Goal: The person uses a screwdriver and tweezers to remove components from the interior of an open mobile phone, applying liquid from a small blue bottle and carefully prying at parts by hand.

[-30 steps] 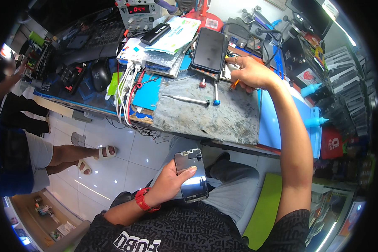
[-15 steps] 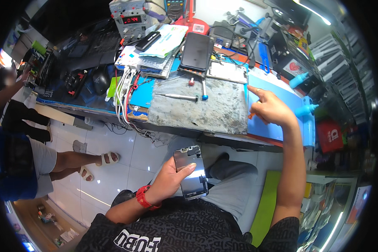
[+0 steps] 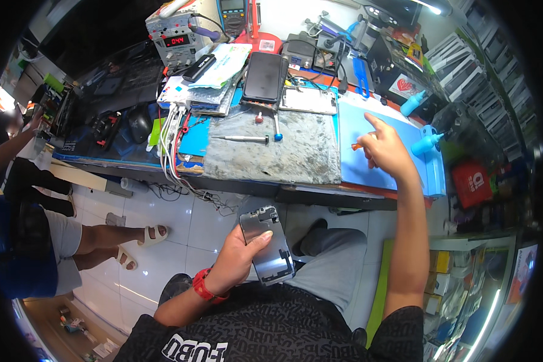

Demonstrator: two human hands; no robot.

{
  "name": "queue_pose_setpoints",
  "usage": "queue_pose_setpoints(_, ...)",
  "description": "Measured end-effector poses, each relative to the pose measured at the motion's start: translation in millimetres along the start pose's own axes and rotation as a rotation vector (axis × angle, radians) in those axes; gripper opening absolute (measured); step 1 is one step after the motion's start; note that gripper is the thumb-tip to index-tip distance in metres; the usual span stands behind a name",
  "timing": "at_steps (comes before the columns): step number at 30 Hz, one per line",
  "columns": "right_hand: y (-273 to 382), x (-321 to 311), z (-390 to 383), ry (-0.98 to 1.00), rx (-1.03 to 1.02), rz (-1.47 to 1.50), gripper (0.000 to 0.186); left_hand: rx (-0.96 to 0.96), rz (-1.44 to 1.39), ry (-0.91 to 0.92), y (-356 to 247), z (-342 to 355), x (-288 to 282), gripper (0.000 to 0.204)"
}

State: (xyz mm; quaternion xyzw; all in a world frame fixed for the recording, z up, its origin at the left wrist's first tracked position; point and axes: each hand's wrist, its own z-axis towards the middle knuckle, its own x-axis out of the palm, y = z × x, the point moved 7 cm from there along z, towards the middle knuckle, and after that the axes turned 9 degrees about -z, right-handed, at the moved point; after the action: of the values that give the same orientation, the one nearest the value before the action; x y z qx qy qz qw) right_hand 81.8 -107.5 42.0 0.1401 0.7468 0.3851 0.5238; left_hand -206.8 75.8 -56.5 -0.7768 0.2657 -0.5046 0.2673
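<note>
Holding a phone frame [image 3: 266, 246] over the lap, the left hand [image 3: 238, 259] wraps it, thumb across its face; the frame's long axis runs up and down the view. On the bench, well apart, the right hand [image 3: 385, 148] pinches a small orange tool [image 3: 357, 146], forefinger raised, above the blue mat [image 3: 359, 172]. A screwdriver [image 3: 242, 139] lies crosswise on the grey slab [image 3: 271, 160].

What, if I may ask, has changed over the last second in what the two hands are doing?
The right hand left the dark phone at the back of the bench, swung right over the blue mat, and now pinches a small orange tool. The left hand keeps holding the opened phone frame in the lap.
</note>
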Motion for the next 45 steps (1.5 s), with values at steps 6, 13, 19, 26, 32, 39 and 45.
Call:
queue_pose_setpoints(6,-2.0,50.7,-144.3,-0.130,-0.022,0.442,0.022,-0.007,-0.071,0.007,4.0,10.0,14.3,0.032)
queue_pose_setpoints(13,-13.4,110.2,-204.5,-0.155,-0.030,0.627,0.019,-0.008,0.046,0.068,19.3,-1.5,38.5,0.029)
queue_pose_setpoints(19,-13.1,113.6,-211.3,-0.215,-0.048,0.586,0.019,-0.029,0.078,0.103,27.3,-12.3,50.9,0.030)
queue_pose_setpoints(26,-12.4,112.2,-212.4,-0.256,-0.050,0.534,0.018,0.018,0.129,0.157,22.3,-19.4,60.4,0.031)
queue_pose_setpoints(32,-10.5,109.2,-212.2,-0.274,-0.092,0.509,0.019,0.006,0.144,0.186,27.6,-22.8,62.7,0.032)
queue_pose_setpoints(39,-6.8,106.0,-212.8,-0.295,-0.141,0.406,0.019,0.046,0.222,0.164,29.3,-22.1,61.3,0.032)
queue_pose_setpoints(45,-6.1,106.9,-212.3,-0.293,-0.151,0.402,0.019,0.062,0.228,0.165,27.8,-21.6,62.2,0.032)
